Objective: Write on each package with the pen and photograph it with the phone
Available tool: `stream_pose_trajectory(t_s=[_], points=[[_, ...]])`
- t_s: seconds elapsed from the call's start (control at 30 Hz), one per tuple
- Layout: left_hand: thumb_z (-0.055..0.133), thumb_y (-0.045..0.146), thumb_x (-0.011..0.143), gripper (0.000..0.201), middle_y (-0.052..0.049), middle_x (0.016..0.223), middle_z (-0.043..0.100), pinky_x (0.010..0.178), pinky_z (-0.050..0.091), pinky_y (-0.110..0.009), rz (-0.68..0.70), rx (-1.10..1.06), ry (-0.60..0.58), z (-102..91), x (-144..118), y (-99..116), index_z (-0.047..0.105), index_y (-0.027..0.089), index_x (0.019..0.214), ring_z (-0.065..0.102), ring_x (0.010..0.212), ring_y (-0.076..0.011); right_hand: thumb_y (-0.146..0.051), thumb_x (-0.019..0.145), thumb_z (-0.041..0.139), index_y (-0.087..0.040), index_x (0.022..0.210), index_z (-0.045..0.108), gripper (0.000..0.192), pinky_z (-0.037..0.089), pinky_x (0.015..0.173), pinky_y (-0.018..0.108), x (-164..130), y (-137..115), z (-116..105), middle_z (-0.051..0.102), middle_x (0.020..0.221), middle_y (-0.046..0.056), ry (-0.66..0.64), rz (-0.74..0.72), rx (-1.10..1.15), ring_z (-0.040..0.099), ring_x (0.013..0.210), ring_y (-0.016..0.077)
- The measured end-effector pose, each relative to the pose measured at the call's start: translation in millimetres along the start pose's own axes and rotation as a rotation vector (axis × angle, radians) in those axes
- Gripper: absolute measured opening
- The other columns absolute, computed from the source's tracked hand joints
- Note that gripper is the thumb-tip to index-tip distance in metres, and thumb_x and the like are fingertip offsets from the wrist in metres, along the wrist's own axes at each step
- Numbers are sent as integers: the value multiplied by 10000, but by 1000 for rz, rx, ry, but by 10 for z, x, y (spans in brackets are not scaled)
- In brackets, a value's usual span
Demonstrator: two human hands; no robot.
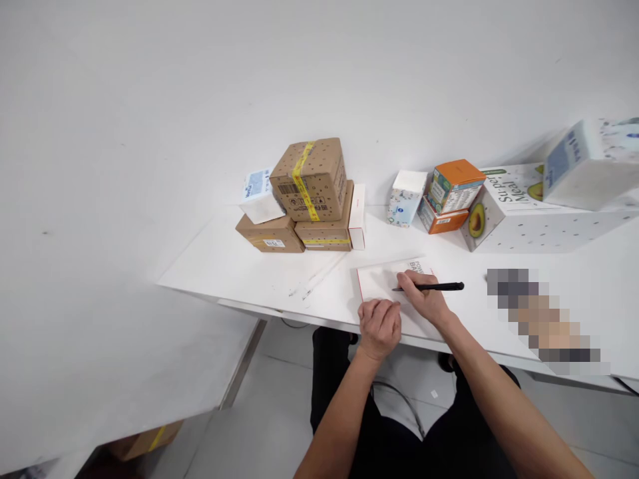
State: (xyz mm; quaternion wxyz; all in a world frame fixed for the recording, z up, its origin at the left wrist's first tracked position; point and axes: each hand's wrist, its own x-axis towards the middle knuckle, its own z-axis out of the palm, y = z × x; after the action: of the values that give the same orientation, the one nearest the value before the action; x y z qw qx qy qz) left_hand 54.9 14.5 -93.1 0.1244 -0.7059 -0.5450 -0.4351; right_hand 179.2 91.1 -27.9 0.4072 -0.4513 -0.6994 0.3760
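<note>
My right hand [424,296] is closed around a black pen [444,287]. The pen lies nearly level, its tip pointing left over a flat white box [377,283] with a red edge and partly covered print that seems to read "POWER BANK". The right hand rests on this box. Beside it, my left hand [380,326] is curled into a fist at the near left edge of the box, touching it. Whatever is under the left fingers is hidden.
Left at the back stand stacked brown cartons [309,179], a white pack [260,196] and a slim white box [357,216]. Rightward are a small white box [407,198], orange boxes [456,183] and a large avocado-print box [529,229]. A blurred patch [544,319] covers the right table [464,332].
</note>
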Motion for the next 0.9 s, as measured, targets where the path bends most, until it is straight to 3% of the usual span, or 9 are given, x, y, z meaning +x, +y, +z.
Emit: stream_pose_trajectory(t_s=[0.2, 0.43, 0.73, 0.9], points=[[522, 193, 861, 232, -74, 915, 709, 834, 447, -391, -37, -25, -50, 29, -34, -15, 686, 234, 1021, 607, 891, -219, -479, 915, 443, -209, 564, 488, 445, 368, 552, 261, -4, -36, 9, 510, 535, -11, -24, -43, -94, 467, 551, 129], [534, 188, 858, 213, -70, 914, 707, 830, 444, -391, -27, -33, -21, 24, -24, -8, 686, 224, 1004, 590, 884, -223, -474, 922, 420, -211, 540, 419, 464, 329, 522, 256, 3, -35, 19, 416, 507, -29, -63, -63, -100, 393, 518, 112], [535, 188, 857, 210, -66, 915, 706, 825, 437, -383, -15, -26, -18, 10, -7, -6, 684, 221, 1001, 584, 875, -217, -453, 915, 444, -211, 560, 451, 430, 335, 538, 264, 7, -7, 19, 436, 523, -25, -76, -48, -72, 401, 533, 117], [543, 181, 856, 222, -76, 915, 704, 837, 436, -381, -5, -43, -8, 24, -27, -16, 682, 215, 1026, 590, 893, -217, -424, 889, 469, -209, 574, 522, 385, 388, 564, 268, -11, -39, 6, 487, 536, -16, 117, 2, 30, 468, 552, 134]])
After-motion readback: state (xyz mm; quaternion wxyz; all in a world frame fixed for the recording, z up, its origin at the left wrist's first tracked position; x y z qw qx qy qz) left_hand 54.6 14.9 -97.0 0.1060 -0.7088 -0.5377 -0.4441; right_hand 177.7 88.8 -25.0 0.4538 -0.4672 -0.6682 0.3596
